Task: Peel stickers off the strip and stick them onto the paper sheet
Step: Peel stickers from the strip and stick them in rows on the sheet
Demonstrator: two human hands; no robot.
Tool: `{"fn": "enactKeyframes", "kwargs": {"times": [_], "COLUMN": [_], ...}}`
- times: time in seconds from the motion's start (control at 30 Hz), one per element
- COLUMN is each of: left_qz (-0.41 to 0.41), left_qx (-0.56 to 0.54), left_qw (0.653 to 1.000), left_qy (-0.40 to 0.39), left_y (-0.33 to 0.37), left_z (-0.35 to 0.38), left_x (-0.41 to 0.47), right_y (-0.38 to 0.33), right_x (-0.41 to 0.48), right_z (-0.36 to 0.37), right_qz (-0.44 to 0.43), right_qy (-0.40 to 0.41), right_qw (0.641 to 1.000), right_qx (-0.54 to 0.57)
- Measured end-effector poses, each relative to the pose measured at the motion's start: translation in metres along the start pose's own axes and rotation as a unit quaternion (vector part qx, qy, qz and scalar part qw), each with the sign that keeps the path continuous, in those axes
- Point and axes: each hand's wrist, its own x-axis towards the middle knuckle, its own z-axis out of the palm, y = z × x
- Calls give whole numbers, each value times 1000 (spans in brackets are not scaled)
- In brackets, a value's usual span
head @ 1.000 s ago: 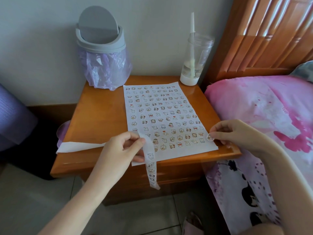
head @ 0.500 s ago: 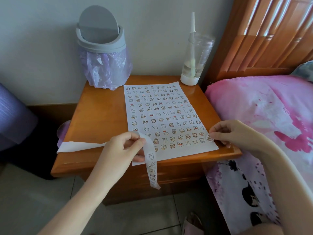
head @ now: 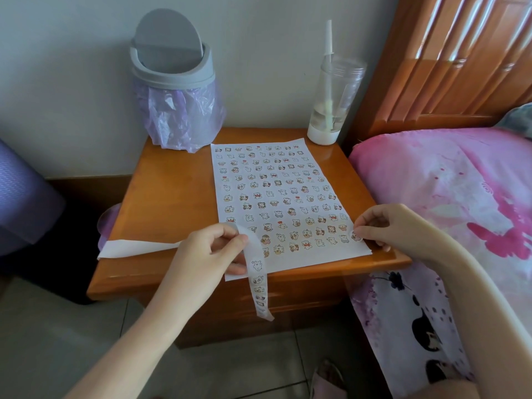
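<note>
at the near right corner of the paper sheet [head: 276, 197], the right hand [head: 394, 226] pinches a single round sticker [head: 356, 236] between thumb and fingertip, its face just touching or barely above the paper at the end of the second-to-last row; against a second ago the hand has barely shifted, only settling a little lower and closer to the sheet, so the sticker looks to me about to be pressed down rather than already stuck; i cannot tell whether it has made full contact; the left hand [head: 210, 254] is closed on the strip [head: 257, 272], holding its upper bend over the sheet's near left corner, while the loaded tail with several stickers hangs off the front edge of the counter [head: 167, 203] and the spent backing trails away to the left across the wood; that grip has not changed; the sheet is nearly full, with room left in the last row, so the task seems close to its end; a lidded bin [head: 172, 82] and a clear cup [head: 335, 102] stand at the back, well apart from the work.
</note>
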Motion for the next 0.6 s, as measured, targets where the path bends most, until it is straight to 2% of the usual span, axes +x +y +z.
{"fn": "enactKeyframes", "kwargs": {"times": [0.6], "left_qz": [-7], "left_qx": [-11], "left_qw": [1000], "left_qy": [-2], "left_y": [0], "left_z": [-1], "left_x": [0], "right_y": [4], "right_x": [0], "right_z": [3], "right_qz": [-19], "right_qy": [39], "right_qw": [999], "right_qx": [-5]}}
